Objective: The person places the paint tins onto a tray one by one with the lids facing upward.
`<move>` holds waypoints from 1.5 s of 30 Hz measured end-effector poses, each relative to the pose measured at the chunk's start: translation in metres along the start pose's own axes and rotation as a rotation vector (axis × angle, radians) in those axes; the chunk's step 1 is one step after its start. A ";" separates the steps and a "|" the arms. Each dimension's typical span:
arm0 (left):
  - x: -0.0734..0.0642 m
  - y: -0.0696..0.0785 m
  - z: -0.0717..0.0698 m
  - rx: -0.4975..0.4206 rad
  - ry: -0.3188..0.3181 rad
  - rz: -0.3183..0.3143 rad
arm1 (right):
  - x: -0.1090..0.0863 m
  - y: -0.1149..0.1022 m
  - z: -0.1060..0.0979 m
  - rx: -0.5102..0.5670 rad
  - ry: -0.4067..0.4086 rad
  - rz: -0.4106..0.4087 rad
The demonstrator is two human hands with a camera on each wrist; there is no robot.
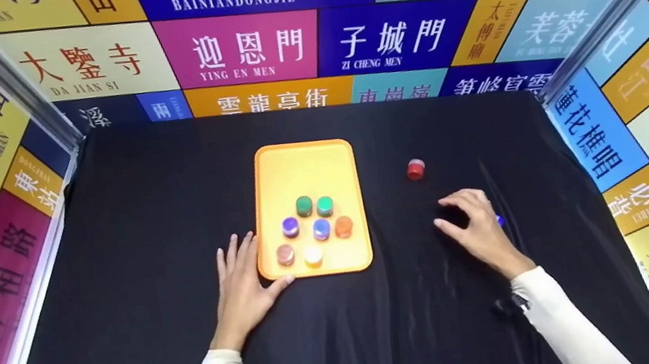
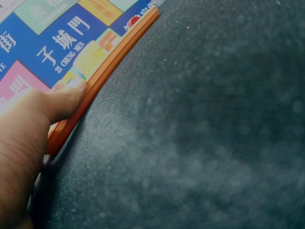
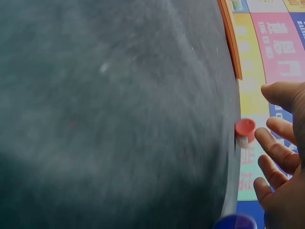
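My left hand (image 1: 242,292) lies at the near left corner of an orange tray (image 1: 305,162), fingers straight along its left side. Its thumb (image 2: 71,98) touches the rim in the left wrist view; the other fingers are hidden there. Several small round jars stand on the tray: two green (image 1: 303,206), a purple (image 1: 290,227), a blue (image 1: 321,229), an orange (image 1: 343,226), a brown (image 1: 285,254) and a whitish one (image 1: 313,256). My right hand (image 1: 481,232) hovers right of the tray, fingers loosely bent and holding nothing. Beside it is a blue jar (image 1: 500,220), mostly hidden.
A red jar (image 1: 415,169) stands on the black cloth (image 1: 157,195), right of the tray and beyond my right hand. Sign-covered panels (image 1: 251,47) and metal posts (image 1: 608,0) border the table at the back and sides.
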State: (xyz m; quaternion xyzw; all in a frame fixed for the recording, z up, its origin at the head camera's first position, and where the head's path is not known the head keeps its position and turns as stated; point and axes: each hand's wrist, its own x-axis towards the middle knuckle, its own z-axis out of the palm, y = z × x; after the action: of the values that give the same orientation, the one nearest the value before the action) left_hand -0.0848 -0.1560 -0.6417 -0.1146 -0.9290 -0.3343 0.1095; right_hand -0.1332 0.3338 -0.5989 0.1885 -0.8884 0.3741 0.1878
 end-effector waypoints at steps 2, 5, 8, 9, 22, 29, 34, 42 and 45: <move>0.000 0.000 0.000 0.001 0.000 0.002 | -0.004 0.002 -0.005 -0.015 0.009 0.008; -0.001 -0.001 0.000 0.004 0.004 0.008 | -0.009 0.005 -0.011 -0.034 0.022 0.020; -0.001 -0.001 0.001 0.002 0.006 0.011 | -0.015 0.010 -0.016 -0.047 0.030 0.040; -0.001 -0.001 0.001 0.000 0.008 0.013 | -0.017 0.011 -0.018 -0.049 0.033 0.047; 0.000 -0.001 0.000 -0.005 0.001 0.011 | -0.036 0.021 -0.030 -0.069 0.063 0.146; 0.000 0.000 0.000 -0.004 -0.001 0.003 | -0.041 0.025 -0.036 -0.082 0.089 0.183; -0.001 0.000 0.000 -0.009 0.004 0.007 | -0.046 0.028 -0.040 -0.096 0.092 0.212; -0.001 0.000 0.000 -0.010 0.016 0.015 | -0.053 0.029 -0.043 -0.094 0.098 0.302; -0.001 0.000 0.001 -0.010 0.009 0.012 | -0.055 0.030 -0.043 -0.103 0.099 0.309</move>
State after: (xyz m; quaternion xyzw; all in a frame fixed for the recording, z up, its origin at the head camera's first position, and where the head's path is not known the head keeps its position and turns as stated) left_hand -0.0837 -0.1552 -0.6427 -0.1191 -0.9261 -0.3390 0.1151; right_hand -0.0924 0.3960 -0.6149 0.0211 -0.9144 0.3614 0.1812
